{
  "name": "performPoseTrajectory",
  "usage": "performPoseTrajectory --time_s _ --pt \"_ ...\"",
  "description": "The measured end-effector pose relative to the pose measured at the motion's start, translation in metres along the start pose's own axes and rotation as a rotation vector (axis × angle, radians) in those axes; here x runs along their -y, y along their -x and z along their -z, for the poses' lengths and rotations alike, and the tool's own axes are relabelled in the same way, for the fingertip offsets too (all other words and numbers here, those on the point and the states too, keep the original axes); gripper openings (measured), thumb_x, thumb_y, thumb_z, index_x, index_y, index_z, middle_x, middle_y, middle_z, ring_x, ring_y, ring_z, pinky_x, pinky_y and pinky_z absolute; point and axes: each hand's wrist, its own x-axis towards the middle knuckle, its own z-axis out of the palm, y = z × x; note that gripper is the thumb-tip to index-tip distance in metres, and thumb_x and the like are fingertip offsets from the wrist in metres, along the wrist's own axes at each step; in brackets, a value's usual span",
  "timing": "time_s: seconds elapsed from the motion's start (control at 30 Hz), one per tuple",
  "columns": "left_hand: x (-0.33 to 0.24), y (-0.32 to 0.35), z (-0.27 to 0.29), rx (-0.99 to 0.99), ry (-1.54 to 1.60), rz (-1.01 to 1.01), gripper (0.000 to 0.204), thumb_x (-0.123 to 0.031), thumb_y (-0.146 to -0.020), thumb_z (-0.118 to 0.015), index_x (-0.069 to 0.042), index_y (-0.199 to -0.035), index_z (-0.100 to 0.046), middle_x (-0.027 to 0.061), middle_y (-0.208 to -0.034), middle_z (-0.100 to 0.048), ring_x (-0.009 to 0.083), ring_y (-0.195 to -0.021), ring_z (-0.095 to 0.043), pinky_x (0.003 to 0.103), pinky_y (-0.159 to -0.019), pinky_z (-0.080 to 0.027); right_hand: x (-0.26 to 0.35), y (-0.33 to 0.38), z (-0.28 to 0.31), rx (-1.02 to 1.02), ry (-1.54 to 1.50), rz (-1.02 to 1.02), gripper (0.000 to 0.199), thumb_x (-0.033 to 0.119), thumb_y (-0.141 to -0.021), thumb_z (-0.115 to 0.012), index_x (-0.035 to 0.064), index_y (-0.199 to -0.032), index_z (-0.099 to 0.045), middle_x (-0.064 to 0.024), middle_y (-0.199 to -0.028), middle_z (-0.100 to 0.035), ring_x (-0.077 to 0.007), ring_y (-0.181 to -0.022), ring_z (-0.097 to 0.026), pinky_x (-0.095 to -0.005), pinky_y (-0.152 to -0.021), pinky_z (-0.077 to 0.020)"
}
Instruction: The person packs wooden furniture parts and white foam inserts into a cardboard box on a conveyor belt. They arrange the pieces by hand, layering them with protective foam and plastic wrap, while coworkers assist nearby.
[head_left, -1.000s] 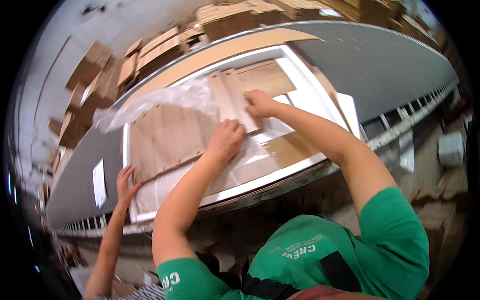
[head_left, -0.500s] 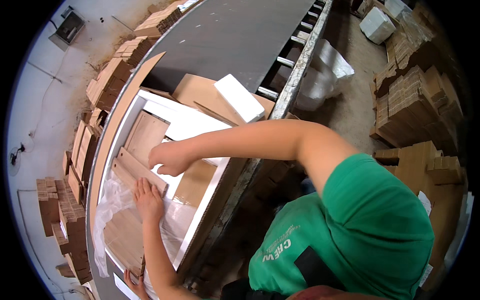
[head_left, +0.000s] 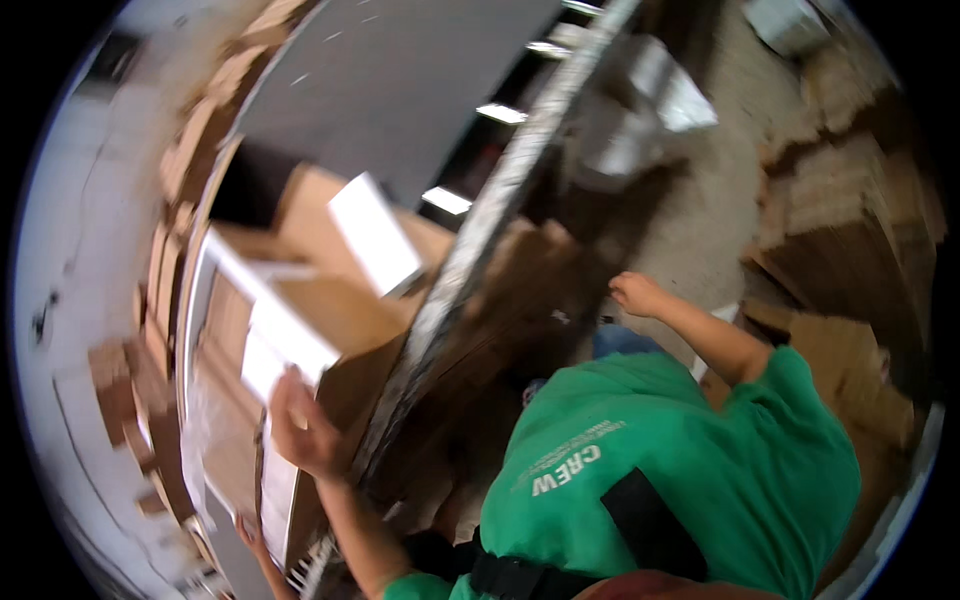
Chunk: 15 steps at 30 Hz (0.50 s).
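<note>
My left hand (head_left: 303,425), smeared by motion, is over the near right side of an open carton (head_left: 365,385). Its fingers look apart, with nothing visible in them. White foam pieces (head_left: 288,335) line the carton beside brown wooden panels (head_left: 222,345). Clear plastic wrap (head_left: 203,420) lies along the panels' left side. Off to the right, my right hand (head_left: 635,293) hangs over the floor, away from the carton, its fingers curled in with nothing seen in them. A white foam block (head_left: 375,235) rests on the carton's far flap.
Beyond the carton runs a dark conveyor belt (head_left: 400,100) with a worn metal side rail (head_left: 500,190). Another person's hand (head_left: 250,537) touches the carton's near end. Stacked cardboard (head_left: 850,220) stands right; clear plastic wrap (head_left: 630,130) lies beside the rail.
My right hand has left the carton and swung right, over the floor. My left hand has lifted off the wooden panel toward the carton's right edge. The view has turned right.
</note>
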Motion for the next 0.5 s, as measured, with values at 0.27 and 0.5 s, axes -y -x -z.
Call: performPoseTrajectory --time_s 0.27,0.5 --pt "-0.085 0.038 -0.261 0.622 0.168 0.038 0.017 -0.012 -0.081 -0.069 -0.001 -0.094 -0.067 0.0181 -0.108 -0.063 0.0318 -0.102 -0.059 0.036 -0.090 -0.045 -0.187 0.006 0.018 0.032 -0.040 -0.417 0.027 0.017 -0.078 -0.059 0.0067 -0.102 -0.063 -0.0200 -0.097 -0.065 -0.0371 -0.093 -0.061 -0.0434 -0.082 -0.0483" --pt "-0.087 -0.029 -0.407 0.692 0.088 -0.349 0.018 -0.014 -0.077 -0.070 -0.001 -0.090 -0.068 0.0234 -0.108 -0.061 0.0378 -0.100 -0.059 0.041 -0.088 -0.046 -0.279 0.036 0.014 -0.330 -0.412 -0.813 0.034 0.015 -0.078 -0.062 -0.0012 -0.108 -0.062 -0.0197 -0.102 -0.065 -0.0312 -0.094 -0.063 -0.0380 -0.082 -0.0484"
